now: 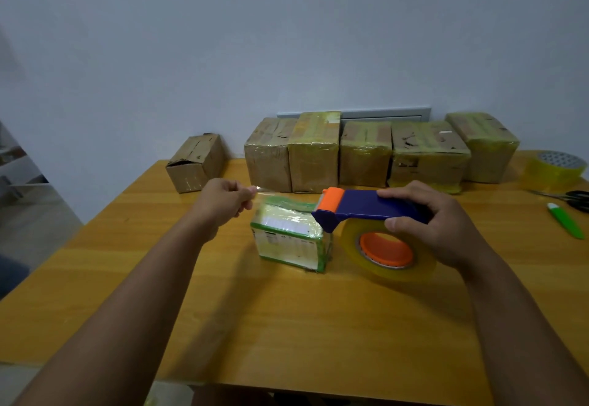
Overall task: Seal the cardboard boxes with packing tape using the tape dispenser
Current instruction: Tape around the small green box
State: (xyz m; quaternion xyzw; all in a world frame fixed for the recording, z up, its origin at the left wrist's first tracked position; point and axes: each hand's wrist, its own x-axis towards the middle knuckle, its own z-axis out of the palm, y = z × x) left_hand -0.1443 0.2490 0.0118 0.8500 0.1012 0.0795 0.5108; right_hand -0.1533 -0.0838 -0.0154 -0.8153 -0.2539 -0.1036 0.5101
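A small green-and-white box [288, 238], wrapped in clear tape, lies in the middle of the wooden table [287, 326]. My right hand [436, 224] grips the blue and orange tape dispenser [366, 206], whose yellowish tape roll [387, 251] hangs just right of the box. The dispenser's orange front end sits over the box's far right corner. My left hand [223, 203] pinches the free end of the clear tape strip [271, 194], which stretches from the dispenser leftward above the box.
Several taped cardboard boxes [366, 154] stand in a row along the wall, and one plain box [196, 163] sits apart at the left. A spare tape roll [554, 171], black scissors [573, 198] and a green utility knife [565, 221] lie at the right edge.
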